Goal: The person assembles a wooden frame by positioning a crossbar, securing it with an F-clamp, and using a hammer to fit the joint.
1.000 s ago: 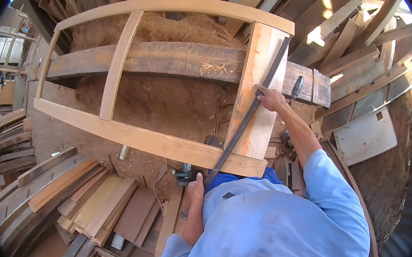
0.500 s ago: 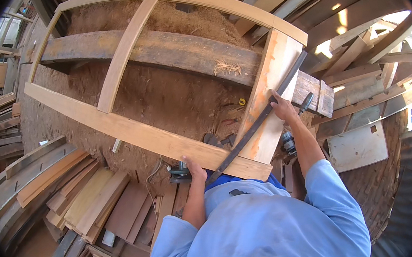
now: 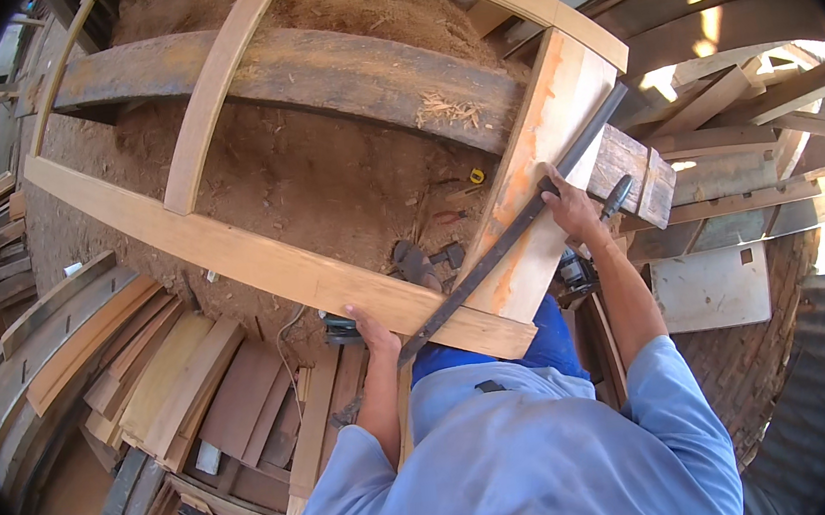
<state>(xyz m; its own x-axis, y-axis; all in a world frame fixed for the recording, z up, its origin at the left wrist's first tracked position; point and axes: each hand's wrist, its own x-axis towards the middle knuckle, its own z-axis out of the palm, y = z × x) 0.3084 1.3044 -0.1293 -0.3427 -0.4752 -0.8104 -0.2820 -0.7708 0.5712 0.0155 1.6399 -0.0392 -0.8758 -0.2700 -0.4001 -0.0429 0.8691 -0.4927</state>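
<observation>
A large pale wooden frame [image 3: 232, 261] with a cross bar slants in front of me, its near right corner by my waist. Across its wide end rail [image 3: 560, 126] lies a long dark bar clamp [image 3: 493, 259], set diagonally. My right hand [image 3: 577, 212] is closed around the clamp near its jaw, and a dark handle [image 3: 617, 196] shows just to the right of the hand. My left hand [image 3: 373, 330] grips the near edge of the frame, beside the clamp's lower end; its fingers are partly hidden by the wood.
A rough bench beam [image 3: 353, 78] with shavings runs beneath the frame. On the dirt floor lie a yellow tape measure [image 3: 476, 176] and red-handled pliers [image 3: 449, 216]. A green power tool [image 3: 341, 327] sits near my left hand. Stacked boards [image 3: 179, 383] fill the left; timber [image 3: 722, 139] leans right.
The frame has shifted up and left in view, and the clamp's lower end has slid left with it. Both hands keep their holds. A shoe by the end rail shows more plainly.
</observation>
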